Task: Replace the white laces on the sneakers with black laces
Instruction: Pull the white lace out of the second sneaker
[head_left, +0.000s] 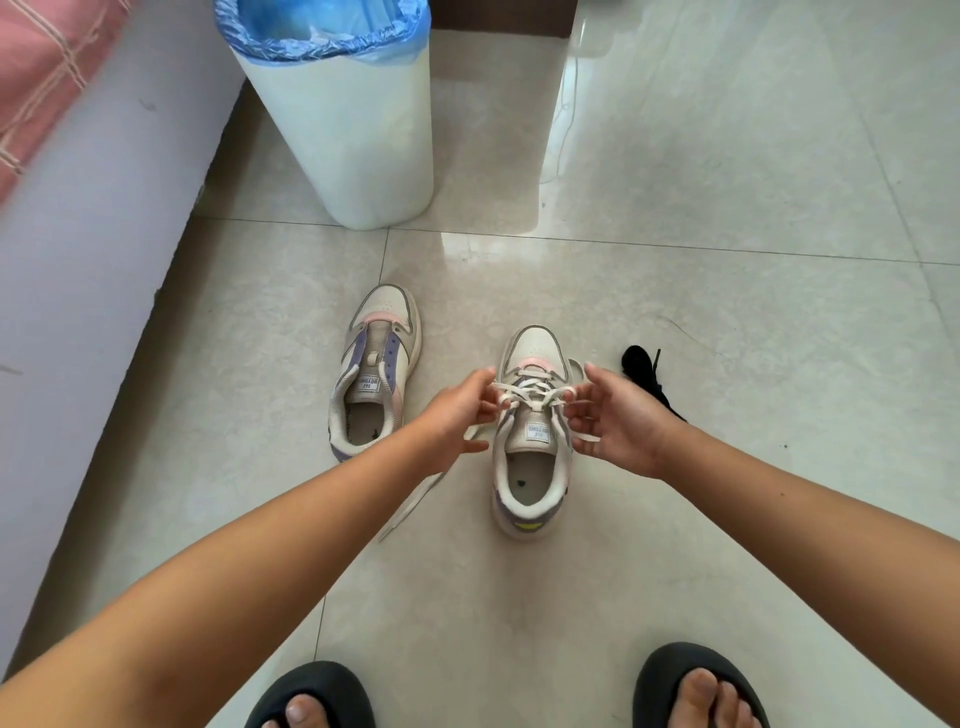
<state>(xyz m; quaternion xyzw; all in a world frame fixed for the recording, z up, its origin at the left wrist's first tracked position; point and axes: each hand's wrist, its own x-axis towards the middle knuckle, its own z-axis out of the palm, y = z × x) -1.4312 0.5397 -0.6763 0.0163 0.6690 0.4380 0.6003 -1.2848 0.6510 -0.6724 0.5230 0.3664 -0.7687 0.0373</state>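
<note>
Two cream sneakers with pink and purple panels stand on the tiled floor, toes pointing away from me. The left sneaker (376, 364) has no lace in its eyelets. The right sneaker (532, 447) still carries a white lace (527, 388) crossed over its tongue. My left hand (454, 415) pinches the lace at the shoe's left side. My right hand (618, 415) pinches it at the right side. A loose end of the white lace trails over the floor toward me, below my left forearm. A bundle of black laces (641, 364) lies on the floor just right of my right hand.
A white bin (358, 145) with a blue liner stands behind the sneakers. A white bed base (78, 249) with a pink cover runs along the left. My feet in dark slippers (311, 699) are at the bottom edge. A white panel (558, 114) stands upright behind the right sneaker.
</note>
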